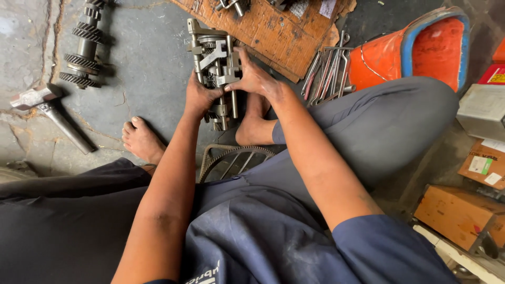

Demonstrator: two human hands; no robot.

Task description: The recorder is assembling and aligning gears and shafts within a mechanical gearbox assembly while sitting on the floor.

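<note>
Both my hands hold a metal gear assembly with shafts, forks and gears, standing upright on the concrete floor between my bare feet. My left hand grips its lower left side. My right hand clasps the right side, fingers reaching over the rods. Its lower end is partly hidden behind my hands.
A gear shaft and a hammer lie at the left. Behind the assembly lies a wooden board with small parts. Wrenches, an orange and blue container and cardboard boxes are at the right. A toothed wheel sits near my lap.
</note>
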